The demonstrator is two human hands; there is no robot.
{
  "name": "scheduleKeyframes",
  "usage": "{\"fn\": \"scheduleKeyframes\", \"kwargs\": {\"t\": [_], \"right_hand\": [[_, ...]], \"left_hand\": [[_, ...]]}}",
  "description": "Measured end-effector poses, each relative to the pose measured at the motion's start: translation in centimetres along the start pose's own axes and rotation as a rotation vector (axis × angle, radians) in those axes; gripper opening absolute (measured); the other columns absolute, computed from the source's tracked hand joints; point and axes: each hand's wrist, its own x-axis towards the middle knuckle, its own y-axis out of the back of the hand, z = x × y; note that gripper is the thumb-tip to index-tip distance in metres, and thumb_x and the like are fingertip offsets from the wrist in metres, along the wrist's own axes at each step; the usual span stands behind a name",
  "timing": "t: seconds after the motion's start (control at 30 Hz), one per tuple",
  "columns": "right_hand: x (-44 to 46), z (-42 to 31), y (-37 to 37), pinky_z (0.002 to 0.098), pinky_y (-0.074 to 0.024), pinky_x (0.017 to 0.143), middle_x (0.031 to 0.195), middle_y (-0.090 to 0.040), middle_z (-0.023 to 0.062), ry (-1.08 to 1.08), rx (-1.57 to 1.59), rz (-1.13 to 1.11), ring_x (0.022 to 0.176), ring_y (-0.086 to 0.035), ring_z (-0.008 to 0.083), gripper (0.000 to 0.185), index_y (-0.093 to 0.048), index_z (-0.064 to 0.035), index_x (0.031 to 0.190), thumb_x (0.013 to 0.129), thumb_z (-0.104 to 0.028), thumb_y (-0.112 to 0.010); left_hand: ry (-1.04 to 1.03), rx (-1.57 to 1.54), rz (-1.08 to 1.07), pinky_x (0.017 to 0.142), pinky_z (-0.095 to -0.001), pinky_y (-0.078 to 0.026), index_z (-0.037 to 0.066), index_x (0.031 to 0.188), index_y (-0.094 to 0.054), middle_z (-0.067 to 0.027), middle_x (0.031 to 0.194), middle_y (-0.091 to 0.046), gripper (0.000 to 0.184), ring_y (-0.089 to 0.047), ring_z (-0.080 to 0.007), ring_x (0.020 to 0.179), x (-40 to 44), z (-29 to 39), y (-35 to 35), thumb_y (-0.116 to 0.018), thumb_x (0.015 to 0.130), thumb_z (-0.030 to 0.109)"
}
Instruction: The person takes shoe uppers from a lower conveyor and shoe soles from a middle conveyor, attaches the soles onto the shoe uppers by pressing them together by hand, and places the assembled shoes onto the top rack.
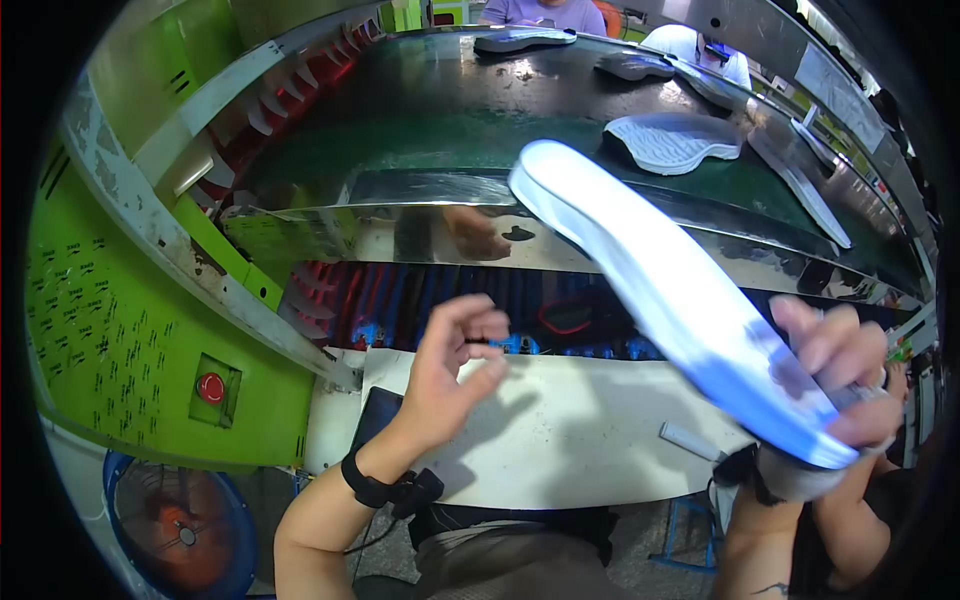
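A white shoe sole (640, 260) is raised at a slant over the work board, its near end in my right hand (845, 365). The fingers of that hand are curled over the sole's edge and slightly blurred. A greyish piece (805, 475) shows beneath the sole's near end; I cannot make out what it is. My left hand (455, 375) hovers over the left part of the white work board (560, 430), fingers apart and half bent, holding nothing. A black band (365, 482) circles my left wrist.
Ahead runs a dark green conveyor belt (420, 135) bearing several soles, including a white textured one (670, 145). Its metal edge (380, 228) crosses in front of me. A green machine panel with a red button (211, 388) and a fan (185, 535) stand left. People sit opposite.
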Motion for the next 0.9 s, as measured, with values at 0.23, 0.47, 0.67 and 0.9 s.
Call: {"fn": "scheduleKeyframes", "kwargs": {"t": [0.23,0.47,0.67,0.9], "right_hand": [[-9.7,0.1,11.9,0.0295,-0.0508,0.098,0.122,-0.065,0.0045,-0.512,-0.069,0.712,0.107,-0.064,0.0139,0.048,-0.051,-0.0045,0.151,0.113,-0.033,-0.055],[-20.2,5.5,4.9,0.0302,-0.0552,0.094,0.12,-0.069,0.0002,-1.06,0.377,1.117,0.105,-0.066,0.0113,0.049,-0.058,-0.0046,0.136,0.114,-0.047,-0.046],[-29.2,7.4,4.5,0.0393,-0.0412,0.114,0.143,-0.051,0.0189,-1.268,-0.265,0.783,0.13,-0.052,0.0303,0.055,-0.039,0.0085,0.154,0.117,-0.032,-0.038],[-28.1,6.4,5.8,0.038,-0.0399,0.113,0.136,-0.054,0.0143,-1.376,-0.221,0.568,0.127,-0.052,0.0279,0.058,-0.044,0.0033,0.153,0.116,-0.041,-0.04]], "left_hand": [[-0.042,0.097,-0.352,0.105,-0.0383,-0.051,0.006,0.152,-0.048,-0.0125,0.132,-0.067,0.096,-0.066,-0.0218,0.12,-0.4,-1.0,-4.9,-0.099,0.073,0.027],[0.325,0.263,-0.356,0.085,-0.0286,-0.057,0.004,0.123,-0.071,-0.0087,0.109,-0.078,0.045,-0.073,-0.0124,0.097,-4.5,-3.3,-5.5,-0.091,0.083,0.008],[0.565,0.433,-0.55,0.101,-0.0386,-0.056,0.007,0.141,-0.064,-0.0126,0.125,-0.075,0.064,-0.073,-0.0297,0.115,-4.1,-4.0,-0.9,-0.09,0.087,0.027],[0.233,1.337,-0.296,0.08,-0.0385,-0.056,0.005,0.122,-0.072,-0.0178,0.107,-0.073,0.044,-0.071,-0.0336,0.095,5.1,-4.6,4.9,-0.086,0.083,0.022]]}}
